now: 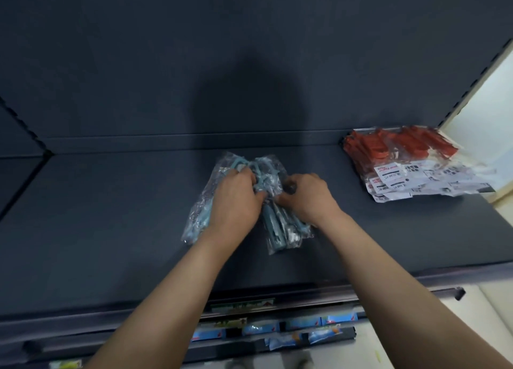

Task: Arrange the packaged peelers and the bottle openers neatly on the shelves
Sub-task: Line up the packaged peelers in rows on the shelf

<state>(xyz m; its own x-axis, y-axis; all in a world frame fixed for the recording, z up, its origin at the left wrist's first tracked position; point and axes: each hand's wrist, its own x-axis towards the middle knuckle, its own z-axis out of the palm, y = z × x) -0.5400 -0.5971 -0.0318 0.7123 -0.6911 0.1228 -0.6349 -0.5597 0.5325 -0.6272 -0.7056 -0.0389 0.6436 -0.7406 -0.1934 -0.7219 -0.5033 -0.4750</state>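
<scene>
Teal packaged tools (280,230) lie in clear plastic sleeves at the centre of the dark shelf (111,216); blur prevents telling peelers from openers. The left hand (236,199) grasps the bundle from 9 o'clock, fingers curled over the sleeves. The right hand (308,196) grips the same bundle from 3 o'clock, fingers curled into the plastic. Red packaged tools (402,152) with white labels lie stacked at 2 o'clock, well apart. Blue packets (277,327) sit on a lower shelf at 6 o'clock.

Dark shelf (111,216) bears teal packets (280,230) and red packets (402,160).
</scene>
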